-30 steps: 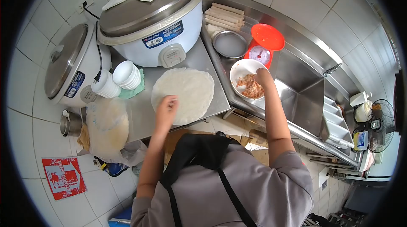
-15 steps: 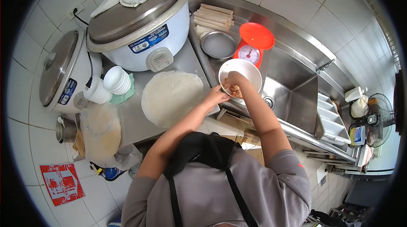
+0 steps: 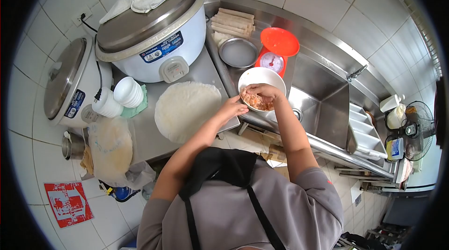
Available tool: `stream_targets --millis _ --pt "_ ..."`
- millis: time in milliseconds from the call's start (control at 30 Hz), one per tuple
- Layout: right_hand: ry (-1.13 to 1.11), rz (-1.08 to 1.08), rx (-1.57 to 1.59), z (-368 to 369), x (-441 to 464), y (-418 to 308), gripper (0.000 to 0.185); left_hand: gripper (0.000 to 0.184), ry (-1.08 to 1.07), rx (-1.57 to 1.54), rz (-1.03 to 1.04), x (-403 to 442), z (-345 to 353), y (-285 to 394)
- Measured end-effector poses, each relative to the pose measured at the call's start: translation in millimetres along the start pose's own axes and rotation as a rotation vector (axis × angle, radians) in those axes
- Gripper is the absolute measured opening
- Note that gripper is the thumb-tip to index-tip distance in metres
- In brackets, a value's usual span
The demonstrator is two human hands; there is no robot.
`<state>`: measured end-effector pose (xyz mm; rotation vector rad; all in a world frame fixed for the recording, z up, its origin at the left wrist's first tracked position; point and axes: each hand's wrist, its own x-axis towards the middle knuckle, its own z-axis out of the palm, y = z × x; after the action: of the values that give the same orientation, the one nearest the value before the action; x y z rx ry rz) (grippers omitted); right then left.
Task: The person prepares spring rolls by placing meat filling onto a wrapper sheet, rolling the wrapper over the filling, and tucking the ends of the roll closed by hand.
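Note:
A white bowl (image 3: 281, 82) stands at the sink's near left edge, with chunky pinkish-orange meat filling (image 3: 255, 100) inside. My right hand (image 3: 267, 92) is inside the bowl, its fingers curled around a clump of the filling. At the bowl's left rim, my left hand (image 3: 232, 109) holds the side, thumb up and fingers low against it. Left of that hand, a round stack of thin pale wrappers (image 3: 187, 110) lies flat on the steel counter. Behind the bowl are a red kitchen scale (image 3: 279, 42) and a round metal pan (image 3: 238, 53).
Rolled wrappers (image 3: 232, 22) lie stacked behind the pan. Two large rice cookers (image 3: 140, 63) occupy the back left, near stacked white cups (image 3: 128, 92) and a plastic bag of wrappers (image 3: 111, 145). A steel sink (image 3: 322, 82) and white divided tray (image 3: 365, 133) are at right.
My right hand has risen from deep in the bowl and turned, bringing up a clump of filling. My left hand stays at the rim, and the view has shifted slightly.

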<state>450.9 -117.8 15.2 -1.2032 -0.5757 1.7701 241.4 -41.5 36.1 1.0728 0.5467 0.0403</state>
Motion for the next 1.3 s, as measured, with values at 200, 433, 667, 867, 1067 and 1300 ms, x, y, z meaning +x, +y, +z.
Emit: stream_targets --millis 200,433,667,867,1067,1300 --pt "-0.080 -0.354 0.116 -23 -42 -31 0.026 0.052 -0.008 0.060 0.189 -70 -50 25" --pt "0.441 -0.537 -0.098 -51 -68 -158 0.026 0.042 0.248 -0.125 0.364 -160 -114 17" --pt "0.918 -0.206 -1.027 -91 -12 -197 0.012 0.043 0.539 -0.212 0.479 -202 -141 3" --pt "1.158 -0.233 -1.635 -101 -6 -206 0.012 0.051 0.501 -0.414 0.686 -231 -169 -15" --pt "0.982 -0.541 -1.347 -38 -61 -204 0.019 0.053 0.340 -0.586 0.808 -241 -190 -31" --pt "0.159 -0.050 -1.424 24 -47 -73 0.027 0.055 0.075 -0.801 0.940 -221 -198 -48"
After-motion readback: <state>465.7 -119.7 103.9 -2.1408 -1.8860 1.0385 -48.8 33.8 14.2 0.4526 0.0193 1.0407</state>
